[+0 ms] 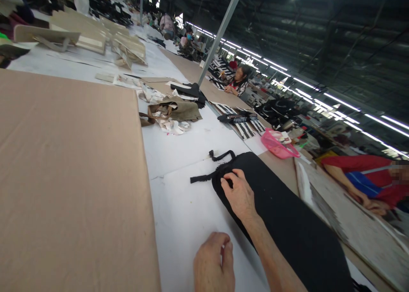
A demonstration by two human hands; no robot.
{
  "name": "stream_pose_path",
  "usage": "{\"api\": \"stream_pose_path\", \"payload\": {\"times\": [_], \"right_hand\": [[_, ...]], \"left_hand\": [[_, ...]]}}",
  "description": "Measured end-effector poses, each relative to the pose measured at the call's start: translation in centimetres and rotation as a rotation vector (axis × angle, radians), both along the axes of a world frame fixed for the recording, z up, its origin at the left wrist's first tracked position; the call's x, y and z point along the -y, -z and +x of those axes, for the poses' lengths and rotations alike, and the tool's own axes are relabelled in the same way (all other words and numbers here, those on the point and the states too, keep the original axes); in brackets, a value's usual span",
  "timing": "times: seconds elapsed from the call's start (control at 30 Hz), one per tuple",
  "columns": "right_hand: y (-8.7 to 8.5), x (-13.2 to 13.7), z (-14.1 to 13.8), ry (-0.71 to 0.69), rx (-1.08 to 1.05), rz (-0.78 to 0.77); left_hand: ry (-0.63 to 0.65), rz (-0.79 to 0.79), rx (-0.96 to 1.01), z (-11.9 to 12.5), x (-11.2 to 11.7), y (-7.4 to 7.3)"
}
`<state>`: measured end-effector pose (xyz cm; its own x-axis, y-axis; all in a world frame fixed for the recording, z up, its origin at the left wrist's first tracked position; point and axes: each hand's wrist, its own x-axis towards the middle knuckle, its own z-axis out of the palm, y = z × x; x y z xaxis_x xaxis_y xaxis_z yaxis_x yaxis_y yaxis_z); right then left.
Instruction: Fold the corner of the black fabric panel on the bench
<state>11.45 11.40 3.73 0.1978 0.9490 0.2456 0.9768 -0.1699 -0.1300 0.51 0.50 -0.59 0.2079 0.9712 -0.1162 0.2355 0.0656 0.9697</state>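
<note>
Seen from the head camera, a person's right hand (239,196) bends its fingers onto the far left end of a black padded piece (281,211), which lies slantwise on a white work surface (179,211). Fingertips touch the piece beside its rim, near a loose black strip (201,179) trailing left. The left hand (213,262), loosely curled, rests nearer, apart from the piece, with nothing visible in it.

The step in hand appears to be handling that rounded edge; the next move would seem to call for a sure hold on the rim, with the strip kept free.

Tan cloth (73,177) spreads at left; a pink basket (277,146) sits farther right.

The right fingertips blend into dark fabric, so a firm pinch cannot be confirmed. The left fingers are mostly hidden, its grip unclear, and the bottom edge cuts off the piece's near end.
</note>
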Motion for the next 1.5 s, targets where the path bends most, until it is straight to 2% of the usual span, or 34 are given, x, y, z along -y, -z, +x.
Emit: {"api": "stream_pose_path", "payload": {"times": [0.17,0.33,0.7,1.5], "right_hand": [[0.3,-0.2,-1.1,0.128,0.007,0.0],[0.3,-0.4,-1.8,0.184,0.014,-0.022],[-0.3,-0.4,-1.7,0.19,-0.032,-0.059],[0.1,-0.5,-1.8,0.222,-0.023,-0.085]], "left_hand": [[0.029,-0.031,0.008,-0.2,0.0,-0.2],[0.043,-0.044,0.034,-0.4,-0.2,-0.4],[0.057,-0.061,0.027,-0.5,-0.2,-0.5],[0.012,-0.07,0.05,-0.2,0.0,-0.5]]}}
